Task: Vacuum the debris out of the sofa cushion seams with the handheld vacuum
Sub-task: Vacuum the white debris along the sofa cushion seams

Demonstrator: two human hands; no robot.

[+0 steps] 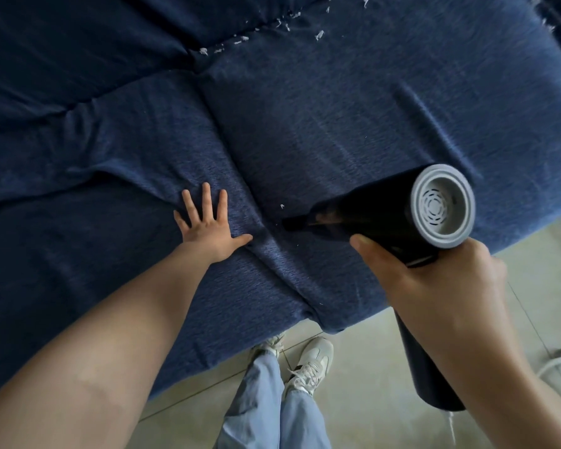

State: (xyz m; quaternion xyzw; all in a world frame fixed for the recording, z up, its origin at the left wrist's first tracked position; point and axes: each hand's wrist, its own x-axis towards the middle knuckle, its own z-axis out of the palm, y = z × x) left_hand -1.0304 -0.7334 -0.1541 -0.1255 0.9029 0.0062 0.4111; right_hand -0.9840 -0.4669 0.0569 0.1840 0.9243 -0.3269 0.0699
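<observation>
**Nozzle at the seam, palm flat beside it**

Right hand (pixel 434 283) wrapped round the handle of the black handheld vacuum (pixel 379 212), thumb along the barrel; grey vented rear cap (pixel 442 207) just above the knuckles; nozzle tip (pixel 289 223) pointing away from that hand, down at the seam (pixel 240 176) between two blue sofa cushions (pixel 353 108). Left hand (pixel 208 222) across the seam from the nozzle, fingers straight and spread wide, pressed flat on the fabric, thumb reaching toward the seam. One white fleck (pixel 282 206) just beyond the nozzle; more white debris (pixel 240 40) scattered far beyond both hands, along the back seam. Below the hands, pale tiled floor (pixel 363 367), jeans and white sneakers (pixel 311 364).
</observation>
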